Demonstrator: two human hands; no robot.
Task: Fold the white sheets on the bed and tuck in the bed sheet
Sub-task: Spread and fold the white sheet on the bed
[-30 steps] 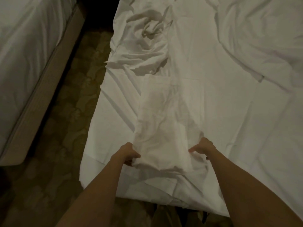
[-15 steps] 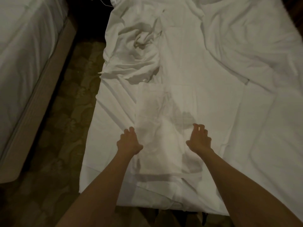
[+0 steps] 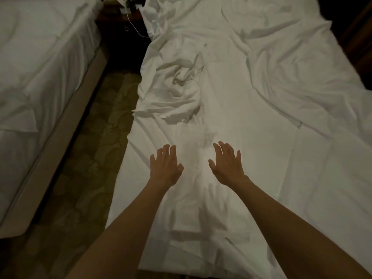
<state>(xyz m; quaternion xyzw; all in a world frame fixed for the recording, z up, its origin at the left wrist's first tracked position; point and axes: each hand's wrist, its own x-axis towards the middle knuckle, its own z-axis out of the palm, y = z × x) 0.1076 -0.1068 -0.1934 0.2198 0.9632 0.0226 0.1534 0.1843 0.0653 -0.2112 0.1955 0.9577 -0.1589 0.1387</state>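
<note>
From the head view, the left hand (image 3: pixel 166 166) and the right hand (image 3: pixel 227 163) lay palm down with fingers spread, gripping nothing, one on each side of a narrow folded white sheet (image 3: pixel 203 190) near the foot of the bed (image 3: pixel 302 178). Whether the palms pressed the cloth or hovered just above it could not be told. The sheet looked partly folded into a long flat strip, thin enough that its layers showed as faint rectangles; it probably needed more folds. A second white sheet (image 3: pixel 175 93) sat crumpled in a soft, deeply creased heap further up the bed, untouched. The bed sheet (image 3: pixel 261 228) beneath was smooth, matte cotton with broad wrinkles, its near edge hanging loose, so tucking seemed undone. Another bed (image 3: pixel 40 77) stood across patterned carpet (image 3: pixel 90 158).
</note>
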